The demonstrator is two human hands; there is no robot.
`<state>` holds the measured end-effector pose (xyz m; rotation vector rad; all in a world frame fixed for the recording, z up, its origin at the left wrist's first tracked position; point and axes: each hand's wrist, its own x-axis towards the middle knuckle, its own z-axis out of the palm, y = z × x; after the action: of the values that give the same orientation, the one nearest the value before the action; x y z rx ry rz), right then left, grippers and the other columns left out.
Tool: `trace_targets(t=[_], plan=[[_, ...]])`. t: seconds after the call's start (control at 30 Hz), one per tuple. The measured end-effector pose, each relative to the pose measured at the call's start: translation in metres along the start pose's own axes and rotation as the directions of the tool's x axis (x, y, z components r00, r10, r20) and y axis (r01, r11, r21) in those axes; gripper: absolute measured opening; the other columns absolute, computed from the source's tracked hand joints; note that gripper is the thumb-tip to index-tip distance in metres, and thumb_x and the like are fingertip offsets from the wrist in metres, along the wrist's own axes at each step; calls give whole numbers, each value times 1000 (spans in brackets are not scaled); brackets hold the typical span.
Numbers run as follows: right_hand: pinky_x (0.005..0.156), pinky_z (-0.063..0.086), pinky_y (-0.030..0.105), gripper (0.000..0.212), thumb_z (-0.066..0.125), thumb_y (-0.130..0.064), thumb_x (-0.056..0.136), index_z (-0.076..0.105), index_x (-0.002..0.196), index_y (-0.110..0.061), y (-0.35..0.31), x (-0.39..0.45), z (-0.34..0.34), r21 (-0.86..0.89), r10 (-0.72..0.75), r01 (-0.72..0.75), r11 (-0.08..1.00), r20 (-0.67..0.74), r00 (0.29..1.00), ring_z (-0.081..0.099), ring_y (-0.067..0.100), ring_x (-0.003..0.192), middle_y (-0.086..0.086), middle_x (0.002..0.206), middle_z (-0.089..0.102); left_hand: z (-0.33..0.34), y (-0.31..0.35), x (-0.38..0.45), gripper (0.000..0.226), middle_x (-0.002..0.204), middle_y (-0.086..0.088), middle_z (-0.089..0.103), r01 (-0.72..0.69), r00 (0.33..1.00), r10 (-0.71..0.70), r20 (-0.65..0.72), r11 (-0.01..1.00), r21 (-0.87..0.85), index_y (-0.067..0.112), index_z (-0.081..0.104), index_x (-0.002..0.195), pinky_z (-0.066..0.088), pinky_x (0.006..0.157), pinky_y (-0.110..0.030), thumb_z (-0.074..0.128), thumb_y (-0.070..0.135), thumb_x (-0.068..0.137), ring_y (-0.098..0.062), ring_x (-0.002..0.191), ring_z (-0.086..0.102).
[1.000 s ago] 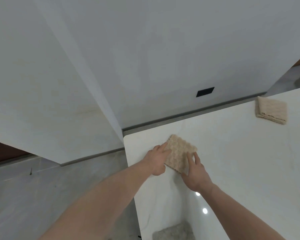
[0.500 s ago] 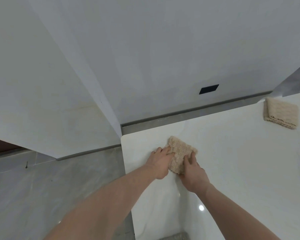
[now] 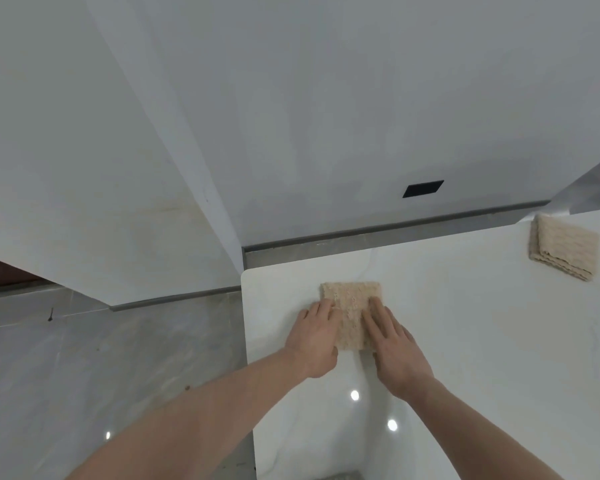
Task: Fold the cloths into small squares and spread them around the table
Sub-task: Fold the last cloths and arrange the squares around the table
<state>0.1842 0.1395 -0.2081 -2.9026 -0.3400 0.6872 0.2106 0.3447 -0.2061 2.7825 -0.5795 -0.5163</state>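
Observation:
A folded beige cloth point(image 3: 352, 301) lies flat as a small square near the far left corner of the white table point(image 3: 465, 323). My left hand point(image 3: 314, 337) rests at the cloth's left edge with its fingertips on it. My right hand point(image 3: 394, 344) lies flat over the cloth's right side, fingers spread, hiding that part. A second beige cloth point(image 3: 565, 247), folded into a layered square, sits at the table's far right edge, apart from both hands.
The table's left edge point(image 3: 248, 358) drops to a grey tiled floor point(image 3: 101, 375). White walls stand behind, with a dark rectangular socket point(image 3: 422, 189). A sliver of something grey point(image 3: 340, 476) shows at the bottom edge of the table.
The beige cloth has been turned from a tilted diamond to lie square and flat. Both hands have gone from gripping its sides to resting flat on it.

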Motion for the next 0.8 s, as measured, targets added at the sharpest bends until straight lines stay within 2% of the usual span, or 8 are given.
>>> trace_targets(t=[0.07,0.13,0.2,0.27,0.37,0.53,0.67,0.8], plan=[[128,12,41,79,35,-15,103,-16,161,-22,1,-5,6,4,-3,3,1000,56,998,-13,20,158,-5,163,-36,7,-2,-3,77,165,-8,17,-54,999,54,7,998,41,15,27,157,23,123,-46,60,23,88,-29,151,19],[128,9,44,75,32,-26,107,-21,160,-20,1,-6,8,1,3,-3,1000,106,994,-13,21,158,-2,163,-37,15,-5,-3,83,171,-2,-6,-56,992,47,117,996,73,19,7,163,9,127,-52,54,28,95,-27,157,-3],[128,10,46,75,30,-31,108,-24,159,-19,0,-3,8,-3,19,-18,1000,130,991,-10,23,158,0,164,-36,23,-9,-1,85,170,3,-20,-35,981,15,193,994,101,23,-7,164,5,126,-57,48,34,100,-26,157,-12],[127,13,48,73,28,-30,108,-23,159,-19,-2,2,7,-10,35,-34,999,150,988,-7,23,158,1,165,-34,30,-12,-1,83,168,4,-26,-9,980,-11,199,995,98,21,-14,163,3,126,-58,43,34,104,-25,157,-15],[126,14,51,73,28,-20,106,-21,160,-18,-4,13,3,-26,55,-52,998,177,983,-8,23,158,1,166,-31,36,-8,-2,80,168,2,-28,33,984,-53,172,993,115,17,-17,161,-1,126,-56,39,29,106,-25,157,-16],[127,15,50,84,36,-3,98,-18,161,-18,-2,31,-14,-94,47,-30,995,187,981,-9,24,158,-2,167,-29,36,9,0,83,169,-4,-24,137,978,-152,142,985,108,10,-14,162,-3,127,-54,44,23,103,-28,158,-13],[127,13,51,88,44,-4,99,-18,161,-17,-4,38,-22,-220,53,-9,975,196,979,-8,26,158,-1,167,-29,36,25,-1,86,169,-8,-23,203,963,-221,153,971,127,6,-15,160,0,127,-55,45,29,104,-30,157,-12],[127,14,48,90,46,-5,98,-17,161,-15,-7,27,-23,-192,46,-8,981,193,980,-4,27,158,2,166,-30,27,25,-1,90,171,-4,-13,216,968,-216,128,976,9,9,-6,163,5,127,-53,52,34,99,-30,157,-2]])
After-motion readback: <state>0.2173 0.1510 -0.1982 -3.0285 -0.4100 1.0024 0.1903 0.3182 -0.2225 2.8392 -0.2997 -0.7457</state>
